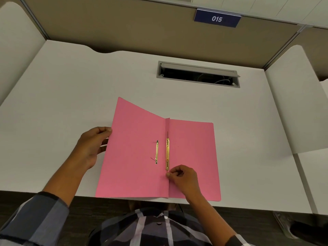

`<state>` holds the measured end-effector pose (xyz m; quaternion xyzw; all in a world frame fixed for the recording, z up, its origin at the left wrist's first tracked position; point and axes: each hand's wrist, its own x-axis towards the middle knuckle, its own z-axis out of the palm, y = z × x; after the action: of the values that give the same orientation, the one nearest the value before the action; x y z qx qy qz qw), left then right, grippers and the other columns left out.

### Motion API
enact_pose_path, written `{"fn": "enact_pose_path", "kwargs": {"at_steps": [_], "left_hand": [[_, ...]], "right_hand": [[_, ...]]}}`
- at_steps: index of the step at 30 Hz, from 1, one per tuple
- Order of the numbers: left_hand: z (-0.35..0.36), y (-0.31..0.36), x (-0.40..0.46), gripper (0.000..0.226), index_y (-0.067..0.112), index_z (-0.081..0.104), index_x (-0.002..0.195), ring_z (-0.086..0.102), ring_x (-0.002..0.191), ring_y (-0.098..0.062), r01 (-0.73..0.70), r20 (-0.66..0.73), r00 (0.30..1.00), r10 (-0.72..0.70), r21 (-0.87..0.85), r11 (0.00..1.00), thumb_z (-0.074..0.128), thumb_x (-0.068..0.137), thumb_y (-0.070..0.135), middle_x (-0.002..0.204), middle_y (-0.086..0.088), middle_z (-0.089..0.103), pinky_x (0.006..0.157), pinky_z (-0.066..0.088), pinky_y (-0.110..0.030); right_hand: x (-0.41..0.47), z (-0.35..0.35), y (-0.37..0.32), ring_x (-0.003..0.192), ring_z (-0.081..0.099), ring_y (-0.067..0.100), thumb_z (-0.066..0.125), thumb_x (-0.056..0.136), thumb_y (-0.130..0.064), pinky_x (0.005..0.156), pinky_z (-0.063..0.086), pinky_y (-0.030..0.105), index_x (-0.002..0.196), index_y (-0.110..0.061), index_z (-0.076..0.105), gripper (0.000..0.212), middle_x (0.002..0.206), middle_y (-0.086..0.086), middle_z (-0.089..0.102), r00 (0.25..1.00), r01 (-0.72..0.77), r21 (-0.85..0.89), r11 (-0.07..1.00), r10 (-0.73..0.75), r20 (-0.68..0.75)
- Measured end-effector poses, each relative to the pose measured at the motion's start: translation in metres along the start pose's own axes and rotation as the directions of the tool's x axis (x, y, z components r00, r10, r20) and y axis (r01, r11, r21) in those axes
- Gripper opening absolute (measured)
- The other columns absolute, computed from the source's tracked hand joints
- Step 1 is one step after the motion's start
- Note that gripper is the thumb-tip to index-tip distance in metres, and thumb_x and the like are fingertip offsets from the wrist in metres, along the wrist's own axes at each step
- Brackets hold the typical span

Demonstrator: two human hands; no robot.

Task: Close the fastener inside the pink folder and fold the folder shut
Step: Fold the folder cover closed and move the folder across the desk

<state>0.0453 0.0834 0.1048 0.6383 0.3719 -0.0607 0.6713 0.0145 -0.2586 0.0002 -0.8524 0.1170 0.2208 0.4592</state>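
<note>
Pink folder lies open on the white desk, its near edge at the desk's front edge, just overhanging it on the right; right cover flat on the surface; left cover raised off the desk, its far corner tilted up. Left hand grips the outer edge of the raised left cover, thumb on the upper side near the edge, fingers curled behind the card, partly hidden. Spine crease runs from near edge to far edge through the middle; just right of it sits the brass fastener strip, lengthwise along the spine; a second brass bar lies on the inside of the left cover, parallel to the first, close beside it but apart, with thin prongs showing at its ends. Right hand rests on the right cover beside the spine, fingers curled in, thumb and forefinger pressed together at the near end of the fastener strip; whether they actually hold a metal tab there cannot be told, too small. Far side of the desk: a grey cable slot with its lid tipped open, cables dim inside; on the partition behind, a blue plate reading 015; white side panels at both edges; plaid sleeves at the bottom of view.
</note>
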Motion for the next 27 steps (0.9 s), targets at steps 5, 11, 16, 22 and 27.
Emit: {"fn": "enact_pose_path", "kwargs": {"at_steps": [5,11,16,22,27], "left_hand": [[0.017,0.017,-0.021,0.01,0.018,0.076,0.107,0.075,0.081,-0.017,-0.027,0.139,0.99,0.034,-0.056,0.998,0.07,0.1,0.021,0.095,0.0,0.082,0.077,0.058,-0.037],[0.056,0.03,-0.045,0.019,0.021,0.076,0.112,0.076,0.083,-0.011,-0.078,0.239,0.968,0.082,-0.027,0.997,0.07,0.099,0.033,0.101,0.002,0.083,0.078,0.056,-0.033],[0.099,0.038,-0.062,0.032,0.021,0.075,0.117,0.076,0.094,-0.014,-0.125,0.288,0.951,0.11,0.034,0.992,0.074,0.094,0.042,0.108,0.0,0.082,0.08,0.058,-0.034],[0.157,0.042,-0.077,0.04,0.029,0.069,0.119,0.072,0.103,-0.015,-0.225,0.273,0.947,0.171,0.18,0.958,0.078,0.088,0.052,0.115,0.002,0.074,0.078,0.057,-0.03],[0.21,0.035,-0.083,0.061,0.033,0.055,0.132,0.063,0.102,-0.006,-0.335,0.313,0.919,0.239,0.305,0.891,0.08,0.082,0.059,0.117,0.009,0.062,0.073,0.05,-0.021]], "right_hand": [[-0.001,-0.021,0.009,0.084,0.072,0.012,0.082,0.09,-0.036,0.075,0.06,0.025,0.092,-0.028,0.078,0.009,0.087,-0.009,0.078,0.998,-0.024,0.069,0.997,0.027,-0.05],[0.003,-0.064,0.032,0.09,0.073,0.018,0.076,0.095,-0.035,0.088,0.065,0.041,0.099,-0.031,0.077,0.006,0.094,-0.007,0.079,0.986,-0.036,0.163,0.986,0.062,-0.157],[0.008,-0.104,0.052,0.094,0.071,0.007,0.076,0.095,-0.033,0.086,0.058,0.029,0.094,-0.043,0.072,0.011,0.097,-0.017,0.076,0.963,-0.004,0.173,0.985,0.051,-0.265],[0.017,-0.133,0.066,0.097,0.069,0.014,0.073,0.097,-0.037,0.093,0.06,0.039,0.112,-0.029,0.073,0.017,0.107,-0.008,0.073,0.938,-0.046,0.091,0.995,0.074,-0.338],[0.02,-0.144,0.069,0.1,0.068,0.016,0.071,0.098,-0.038,0.095,0.06,0.041,0.117,-0.025,0.073,0.023,0.108,-0.008,0.072,0.944,-0.048,0.109,0.993,0.081,-0.32]]}}
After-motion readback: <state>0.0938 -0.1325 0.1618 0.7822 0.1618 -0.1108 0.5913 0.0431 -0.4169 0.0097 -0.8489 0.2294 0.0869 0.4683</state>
